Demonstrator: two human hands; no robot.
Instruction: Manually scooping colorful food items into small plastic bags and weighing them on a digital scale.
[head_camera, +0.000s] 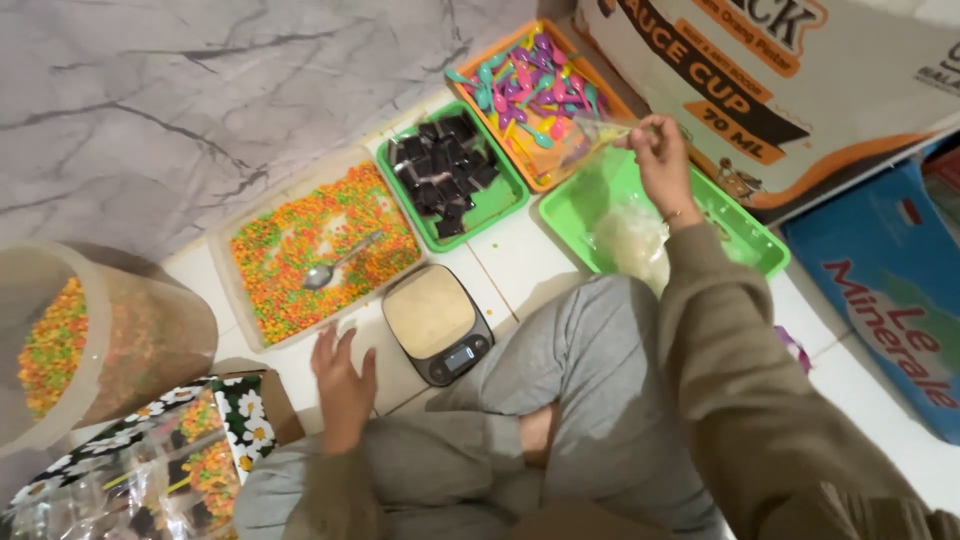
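Posture: person seated cross-legged on a white tiled floor, grey trousers, olive sleeves, trays fanned out in front.
Right hand (660, 150): raised over the far edge of the green tray (745, 240); thumb and fingertips pressed together, pinching the mouth of a clear plastic bag (605, 130).
Bag position: held off the floor, at the seam between the green tray and the orange tray (500, 125). Contents too faint to tell.
Bag axis: long axis runs from the pinch out to the person's left, tip over the orange tray's near corner.
Orange tray: heaped with small plastic spoons (530, 85), pink, purple and teal, just beyond and left of the bag.
Left hand (340, 375): flat on the tile, fingers spread, holding nothing; just beside the digital kitchen scale (437, 322), near the front rim of the clear tub (222, 262).
Clear tub: holds orange, green and yellow cereal bits, with a metal spoon (335, 264) lying in them.
Middle green tray (505, 205): black packets (445, 170) piled inside.
Nearer hand: the right is well nearer the bag and spoons; the left is well apart from both.
Surroundings: cardboard carton (800, 90) behind the trays; large clear jar (90, 340) of the same cereal far left.
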